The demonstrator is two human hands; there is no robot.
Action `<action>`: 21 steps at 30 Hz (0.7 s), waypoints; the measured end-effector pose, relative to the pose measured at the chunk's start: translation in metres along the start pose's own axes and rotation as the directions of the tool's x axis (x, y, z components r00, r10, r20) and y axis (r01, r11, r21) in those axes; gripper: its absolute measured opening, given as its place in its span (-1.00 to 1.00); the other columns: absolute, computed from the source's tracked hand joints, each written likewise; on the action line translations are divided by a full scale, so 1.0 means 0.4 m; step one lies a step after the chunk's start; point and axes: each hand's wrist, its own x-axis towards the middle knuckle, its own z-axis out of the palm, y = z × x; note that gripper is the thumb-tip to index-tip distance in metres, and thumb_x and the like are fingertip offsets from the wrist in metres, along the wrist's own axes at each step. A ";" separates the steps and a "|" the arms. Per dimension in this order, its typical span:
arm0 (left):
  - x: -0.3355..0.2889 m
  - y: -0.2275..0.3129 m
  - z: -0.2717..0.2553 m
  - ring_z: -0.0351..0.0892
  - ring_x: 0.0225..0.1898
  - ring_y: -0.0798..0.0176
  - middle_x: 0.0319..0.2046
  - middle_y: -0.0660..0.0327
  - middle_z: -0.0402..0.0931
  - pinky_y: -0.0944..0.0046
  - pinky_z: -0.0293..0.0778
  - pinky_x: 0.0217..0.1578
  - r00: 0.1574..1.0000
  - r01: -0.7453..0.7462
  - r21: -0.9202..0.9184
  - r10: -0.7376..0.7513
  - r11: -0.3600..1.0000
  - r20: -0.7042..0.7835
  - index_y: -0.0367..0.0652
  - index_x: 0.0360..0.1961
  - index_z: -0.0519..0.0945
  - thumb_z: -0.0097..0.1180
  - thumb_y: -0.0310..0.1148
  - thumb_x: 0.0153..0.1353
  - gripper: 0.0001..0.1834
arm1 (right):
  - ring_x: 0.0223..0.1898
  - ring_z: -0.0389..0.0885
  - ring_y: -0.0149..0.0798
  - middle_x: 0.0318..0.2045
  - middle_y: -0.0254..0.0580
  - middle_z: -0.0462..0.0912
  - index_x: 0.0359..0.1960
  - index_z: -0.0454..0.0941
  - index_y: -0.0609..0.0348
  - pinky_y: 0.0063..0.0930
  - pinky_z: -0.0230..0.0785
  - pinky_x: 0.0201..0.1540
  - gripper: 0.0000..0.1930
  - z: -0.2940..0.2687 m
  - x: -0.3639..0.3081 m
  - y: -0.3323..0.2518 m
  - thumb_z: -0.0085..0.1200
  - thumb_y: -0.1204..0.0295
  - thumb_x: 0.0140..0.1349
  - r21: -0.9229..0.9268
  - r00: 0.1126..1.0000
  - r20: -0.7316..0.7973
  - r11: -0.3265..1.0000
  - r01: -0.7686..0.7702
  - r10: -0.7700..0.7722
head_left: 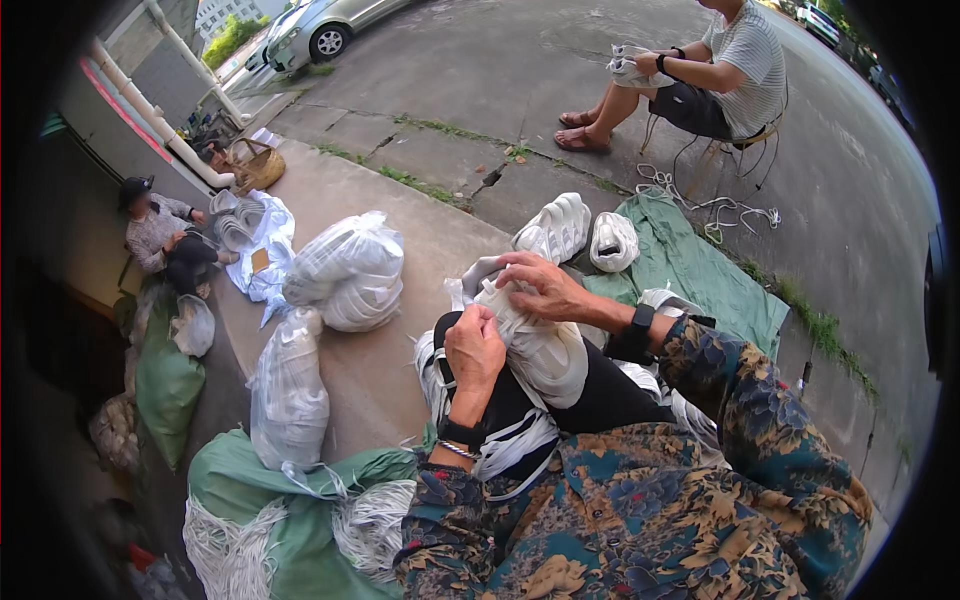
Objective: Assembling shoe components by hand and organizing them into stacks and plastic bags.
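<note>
Left grip [476, 350] pinches; right grip [545, 290], half-curled, touches white shoe [554, 366].

teal-and-tan floral shirt [640, 510], black wristbands [632, 337], braided bracelet [456, 450], black trousers [612, 392].

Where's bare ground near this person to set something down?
Best patch: pale concrete between the narrow plastic bag and the lap laces. Another lies between the large plastic bag and the grassy crack. Open pavement spreads right of the green sheet. Crowded: around the white shoe, left hand and right hand; lower left, with green sacking and white cords.
</note>
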 end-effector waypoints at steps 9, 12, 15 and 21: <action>0.017 0.021 -0.003 0.33 -0.07 -0.12 -0.17 -0.01 0.39 0.02 0.30 -0.20 0.962 -0.270 0.555 0.235 0.787 0.136 -0.20 -0.47 0.54 0.09 -0.52 -0.16 -0.87 | 0.07 0.33 0.01 0.01 0.05 0.38 -0.27 0.51 0.07 -0.19 0.20 0.06 -0.75 -0.005 -0.012 0.008 0.03 0.47 -0.08 0.000 0.998 -0.051 0.999 0.042 -0.042; 0.024 0.019 -0.006 0.14 0.08 -0.25 -0.01 -0.08 0.23 -0.09 0.21 -0.09 0.923 -0.384 0.592 0.314 0.708 0.222 -0.26 -0.42 0.54 0.06 -0.55 -0.17 -0.82 | 0.07 0.33 0.02 0.02 0.05 0.37 -0.27 0.51 0.07 -0.17 0.20 0.06 -0.75 -0.008 -0.013 0.005 0.03 0.47 -0.08 -0.006 0.999 -0.035 0.999 0.038 -0.039; 0.035 -0.012 0.004 0.06 0.12 -0.34 0.05 -0.16 0.16 -0.13 0.15 -0.01 0.917 -0.397 0.562 0.339 0.725 0.210 -0.35 -0.40 0.51 0.05 -0.56 -0.16 -0.79 | 0.08 0.32 0.03 0.04 0.05 0.36 -0.28 0.50 0.07 -0.17 0.20 0.06 -0.75 -0.001 -0.010 0.010 0.04 0.47 -0.09 -0.013 0.999 -0.020 0.999 0.042 -0.042; 0.033 -0.020 0.026 -0.06 0.19 -0.39 0.12 -0.22 0.07 -0.18 0.03 0.09 0.949 -0.307 0.433 0.238 0.848 0.206 -0.39 -0.37 0.50 0.07 -0.53 -0.18 -0.74 | 0.10 0.28 0.06 0.05 0.08 0.34 -0.29 0.47 0.09 -0.16 0.19 0.07 -0.75 -0.013 -0.012 0.007 0.03 0.46 -0.10 -0.021 0.999 0.032 1.000 0.020 -0.020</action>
